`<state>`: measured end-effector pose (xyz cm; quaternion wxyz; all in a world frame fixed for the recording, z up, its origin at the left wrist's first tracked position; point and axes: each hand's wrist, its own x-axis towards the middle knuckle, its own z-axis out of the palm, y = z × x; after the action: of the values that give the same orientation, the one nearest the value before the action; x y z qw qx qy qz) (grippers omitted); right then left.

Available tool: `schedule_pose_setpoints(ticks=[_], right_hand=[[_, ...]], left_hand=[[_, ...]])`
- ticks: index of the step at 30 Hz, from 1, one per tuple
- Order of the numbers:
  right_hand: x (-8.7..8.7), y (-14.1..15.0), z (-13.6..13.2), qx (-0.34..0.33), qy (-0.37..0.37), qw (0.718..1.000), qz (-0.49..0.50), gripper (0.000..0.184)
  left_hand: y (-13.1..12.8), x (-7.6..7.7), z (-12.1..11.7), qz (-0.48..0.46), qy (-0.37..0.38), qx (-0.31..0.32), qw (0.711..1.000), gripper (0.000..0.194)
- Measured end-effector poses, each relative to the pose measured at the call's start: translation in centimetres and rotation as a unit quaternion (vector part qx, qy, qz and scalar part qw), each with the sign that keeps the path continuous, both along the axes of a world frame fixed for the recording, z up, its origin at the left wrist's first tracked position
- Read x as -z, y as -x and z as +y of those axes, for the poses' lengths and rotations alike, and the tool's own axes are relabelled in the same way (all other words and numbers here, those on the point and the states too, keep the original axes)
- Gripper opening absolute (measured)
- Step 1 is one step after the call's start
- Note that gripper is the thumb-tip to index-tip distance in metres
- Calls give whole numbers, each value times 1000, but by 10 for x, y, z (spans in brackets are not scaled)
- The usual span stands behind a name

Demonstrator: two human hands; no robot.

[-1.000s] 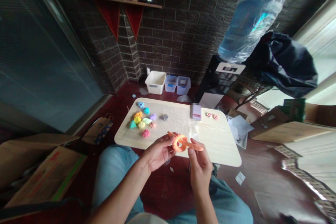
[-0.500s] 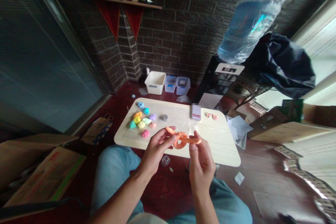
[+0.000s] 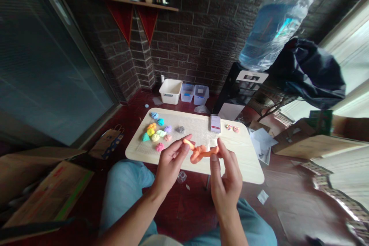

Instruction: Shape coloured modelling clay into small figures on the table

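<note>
Both my hands hold one strip of orange clay [image 3: 201, 152] above the near edge of a low pale wooden table [image 3: 245, 159]. My left hand [image 3: 170, 163] pinches the strip's left end between thumb and fingers. My right hand [image 3: 226, 178] grips the right end. The strip sags in a twisted loop between them. On the table's left part lies a cluster of several small coloured clay lumps [image 3: 157, 132] on a clear gridded mat [image 3: 193, 130]. A phone [image 3: 215, 123] lies at the far side, with two tiny clay pieces [image 3: 232, 127] to its right.
My knees in blue jeans [image 3: 123, 188] are under the table's near edge. Plastic tubs [image 3: 184, 91] stand by the brick wall. A water dispenser [image 3: 245, 84] is at the right, cardboard boxes [image 3: 49, 196] at the left, and papers [image 3: 261, 140] on the floor at the right.
The clay ring has been pulled out into a longer twisted strip. Both hands have moved slightly up and apart over the table's edge.
</note>
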<state>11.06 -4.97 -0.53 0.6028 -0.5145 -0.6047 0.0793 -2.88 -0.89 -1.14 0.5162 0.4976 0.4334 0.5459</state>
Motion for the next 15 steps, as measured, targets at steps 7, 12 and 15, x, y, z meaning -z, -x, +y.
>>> schedule_pose_setpoints(ticks=[7, 12, 15], right_hand=[[-16, -1, 2, -34, 12, 999, -26, 54], [-23, -3, 2, -58, 34, 996, -53, 55], [-28, -3, 3, -61, 31, 996, -62, 53]], left_hand=[[11, -16, 3, 156, -155, 5, 976, 30], [13, -29, 5, 95, -108, 64, 988, 32], [13, -32, 7, 49, -74, 96, 991, 35]])
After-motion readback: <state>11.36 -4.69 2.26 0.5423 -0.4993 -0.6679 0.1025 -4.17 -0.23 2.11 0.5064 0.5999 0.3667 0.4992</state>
